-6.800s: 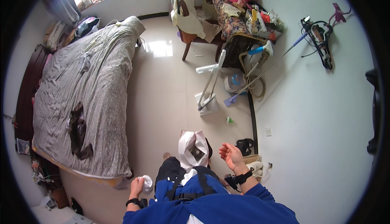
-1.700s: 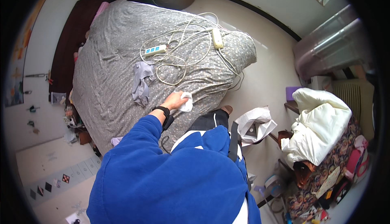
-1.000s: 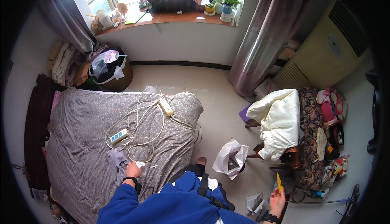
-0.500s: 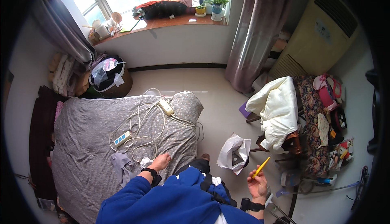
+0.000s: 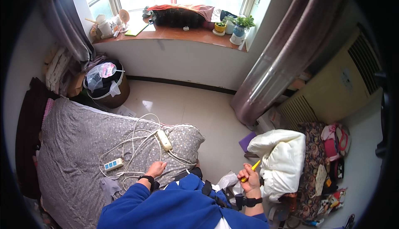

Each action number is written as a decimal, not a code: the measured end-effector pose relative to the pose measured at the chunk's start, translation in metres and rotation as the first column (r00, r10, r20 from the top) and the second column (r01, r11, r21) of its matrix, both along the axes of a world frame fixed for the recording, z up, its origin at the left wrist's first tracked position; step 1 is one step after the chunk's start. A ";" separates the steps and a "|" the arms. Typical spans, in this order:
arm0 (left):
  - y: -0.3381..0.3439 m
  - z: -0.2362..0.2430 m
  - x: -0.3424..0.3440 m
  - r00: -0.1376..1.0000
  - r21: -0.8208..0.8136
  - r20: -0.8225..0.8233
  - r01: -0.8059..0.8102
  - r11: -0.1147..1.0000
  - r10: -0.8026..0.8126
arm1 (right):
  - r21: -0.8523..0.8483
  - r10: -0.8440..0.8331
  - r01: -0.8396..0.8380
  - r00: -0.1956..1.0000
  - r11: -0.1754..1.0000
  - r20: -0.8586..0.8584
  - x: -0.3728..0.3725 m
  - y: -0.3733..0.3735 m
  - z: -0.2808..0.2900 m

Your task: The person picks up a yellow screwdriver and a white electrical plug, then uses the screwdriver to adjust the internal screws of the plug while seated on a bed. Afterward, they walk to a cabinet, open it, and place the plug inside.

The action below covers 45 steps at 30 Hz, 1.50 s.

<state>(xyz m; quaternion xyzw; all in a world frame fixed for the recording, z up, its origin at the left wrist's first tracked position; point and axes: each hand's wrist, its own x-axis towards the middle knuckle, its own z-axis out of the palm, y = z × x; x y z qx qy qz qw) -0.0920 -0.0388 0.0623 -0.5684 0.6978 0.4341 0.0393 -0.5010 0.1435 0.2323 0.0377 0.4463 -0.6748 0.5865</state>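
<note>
In the head view my left hand (image 5: 155, 169) is over the grey patterned bedcover (image 5: 70, 154), fingers curled; whether anything is inside them I cannot make out. Near it lie looped white cables (image 5: 141, 131), two power strips (image 5: 113, 164) (image 5: 164, 140) and a lilac cloth (image 5: 109, 186). My right hand (image 5: 248, 178), at the lower right, is closed round a slim yellow object (image 5: 256, 163) that sticks up from the fingers, beside a bundled cream quilt (image 5: 282, 158) on a chair. A white bag (image 5: 227, 179) is partly hidden behind that hand and my body.
Ahead are a windowsill (image 5: 162, 34) with plants, a stuffed bin (image 5: 114, 98), a floor-standing air conditioner (image 5: 328, 92) and a long curtain (image 5: 274, 71). A cluttered floral-covered surface (image 5: 311, 166) stands at the right, a purple object (image 5: 247, 141) by the quilt.
The view has turned toward the window and moved forward. My right hand, empty at first, now holds the yellow object. The white cloth earlier in my left hand is no longer visible.
</note>
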 end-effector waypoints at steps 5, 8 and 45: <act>-0.085 0.020 -0.005 0.994 -0.044 -0.036 -0.107 0.993 0.106 | -0.025 0.180 -0.194 0.947 0.981 -0.266 -0.025 -0.180 0.034; -0.115 0.017 0.027 0.917 -0.123 -0.078 -0.398 0.909 0.391 | 0.044 0.294 -0.299 0.886 0.953 -0.359 -0.035 -0.279 0.053; -0.061 0.127 -0.294 -0.355 0.324 0.381 -0.814 -0.483 0.854 | 0.452 0.626 -0.522 0.218 0.723 -0.749 -0.182 -1.259 -0.221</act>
